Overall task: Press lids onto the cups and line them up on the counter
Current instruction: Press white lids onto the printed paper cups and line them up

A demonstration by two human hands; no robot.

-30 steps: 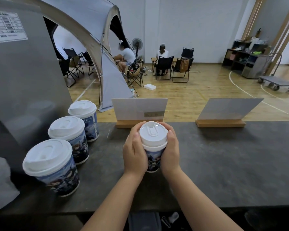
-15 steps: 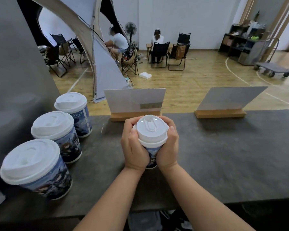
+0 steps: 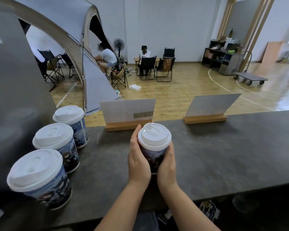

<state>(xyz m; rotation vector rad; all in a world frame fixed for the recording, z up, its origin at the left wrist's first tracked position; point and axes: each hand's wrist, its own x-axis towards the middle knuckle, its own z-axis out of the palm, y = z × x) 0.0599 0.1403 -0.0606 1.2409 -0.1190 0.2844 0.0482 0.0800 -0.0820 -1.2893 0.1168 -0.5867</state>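
Observation:
A printed paper cup point(image 3: 153, 157) with a white lid point(image 3: 154, 136) sits between my two hands above the dark counter point(image 3: 223, 155). My left hand point(image 3: 138, 160) wraps its left side and my right hand point(image 3: 167, 164) wraps its right side. The cup looks tilted toward me; its base is hidden by my hands. Three more lidded cups stand in a row at the left: near point(image 3: 40, 179), middle point(image 3: 57, 145) and far point(image 3: 71, 125).
Two card signs in wooden bases point(image 3: 128, 115) point(image 3: 207, 109) stand along the counter's far edge. A grey machine point(image 3: 12, 90) rises at the left behind the cup row. Beyond the counter are a tent, folding chairs and seated people.
My hands slid down from the lid's rim to the cup's body, and the cup now leans toward me. The camera view shifted slightly.

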